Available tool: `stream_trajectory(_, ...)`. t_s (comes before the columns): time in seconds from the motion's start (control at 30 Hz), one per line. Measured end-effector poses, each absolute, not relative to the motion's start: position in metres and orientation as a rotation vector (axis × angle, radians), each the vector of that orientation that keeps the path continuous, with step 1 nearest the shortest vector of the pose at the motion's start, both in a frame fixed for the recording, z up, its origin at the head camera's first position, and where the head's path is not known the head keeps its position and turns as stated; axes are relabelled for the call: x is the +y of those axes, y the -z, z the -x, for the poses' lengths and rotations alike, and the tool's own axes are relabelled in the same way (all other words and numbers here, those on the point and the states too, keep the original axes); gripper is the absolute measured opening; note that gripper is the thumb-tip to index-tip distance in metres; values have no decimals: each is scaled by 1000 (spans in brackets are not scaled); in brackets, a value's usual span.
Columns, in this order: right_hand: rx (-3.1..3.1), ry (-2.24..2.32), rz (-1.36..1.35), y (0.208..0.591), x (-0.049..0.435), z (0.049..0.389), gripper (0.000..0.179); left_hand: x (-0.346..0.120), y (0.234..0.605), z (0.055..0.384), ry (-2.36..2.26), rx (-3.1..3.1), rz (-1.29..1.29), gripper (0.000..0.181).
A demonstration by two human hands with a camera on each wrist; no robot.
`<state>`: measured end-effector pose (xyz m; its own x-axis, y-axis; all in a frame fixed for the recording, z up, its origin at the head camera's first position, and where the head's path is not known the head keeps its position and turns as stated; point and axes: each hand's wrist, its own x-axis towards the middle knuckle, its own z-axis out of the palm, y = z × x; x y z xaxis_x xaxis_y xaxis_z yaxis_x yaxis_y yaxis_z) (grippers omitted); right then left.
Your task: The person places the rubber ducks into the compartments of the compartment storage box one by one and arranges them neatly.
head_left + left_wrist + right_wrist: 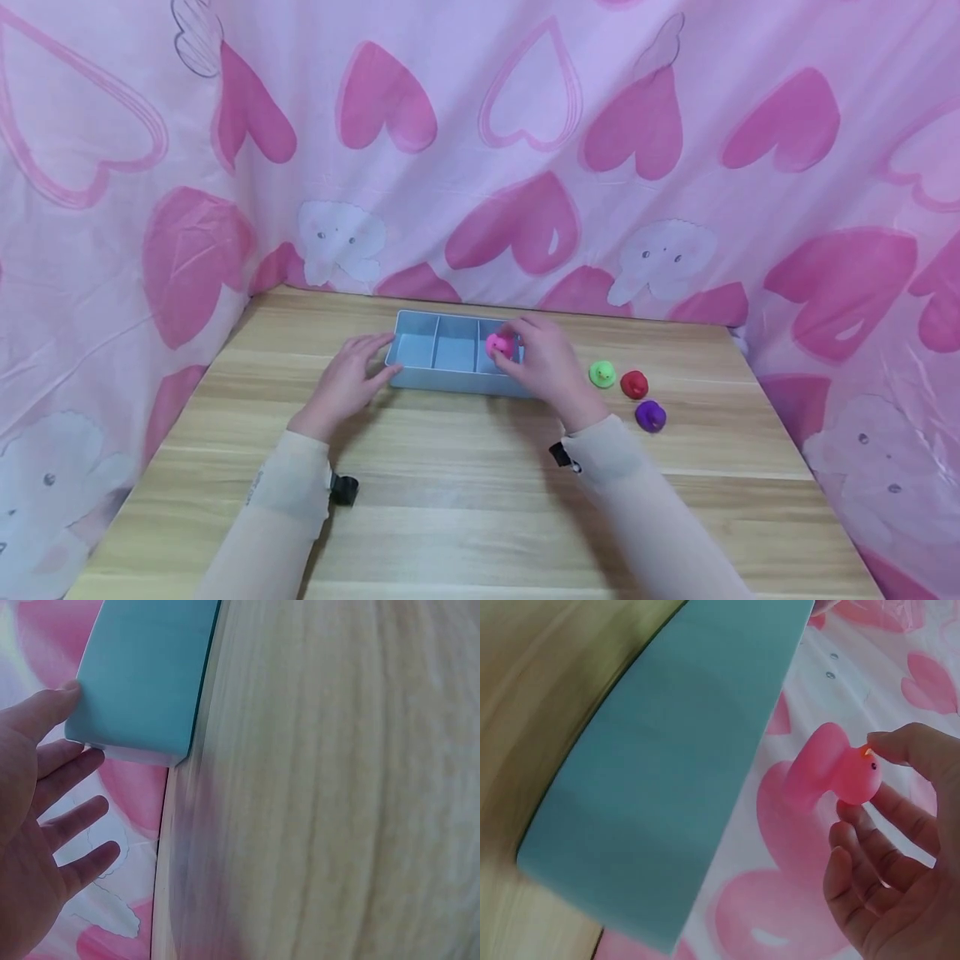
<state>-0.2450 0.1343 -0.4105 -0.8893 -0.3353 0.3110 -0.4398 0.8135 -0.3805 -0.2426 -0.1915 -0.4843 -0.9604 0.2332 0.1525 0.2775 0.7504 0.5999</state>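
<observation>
A pale blue tray (450,382) with three compartments side by side sits on the wooden table. My right hand (551,362) pinches a pink rubber duck (498,345) above the right compartment. In the right wrist view, thumb and fingers hold the pink duck (855,776) by its head, clear of the tray's rim. At the tray's left end, my left hand (347,377) touches it with thumb and fingertips, as the left wrist view also shows at the tray's corner (142,690). Its other fingers are spread and fairly straight.
To the right of the tray, a green duck (602,374), a red duck (634,384) and a purple duck (650,416) stand close together on the table. A pink curtain (465,125) with hearts hangs behind and along both sides.
</observation>
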Motion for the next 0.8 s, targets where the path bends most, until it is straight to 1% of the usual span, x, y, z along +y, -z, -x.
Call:
stream_trajectory(0.27,-2748,-682,-678,413,109,253,27,-193,482,245,992,-2869,431,65)
stream_trajectory(0.8,-2757,-665,-740,417,75,269,30,-191,483,242,1025,-2887,394,65)
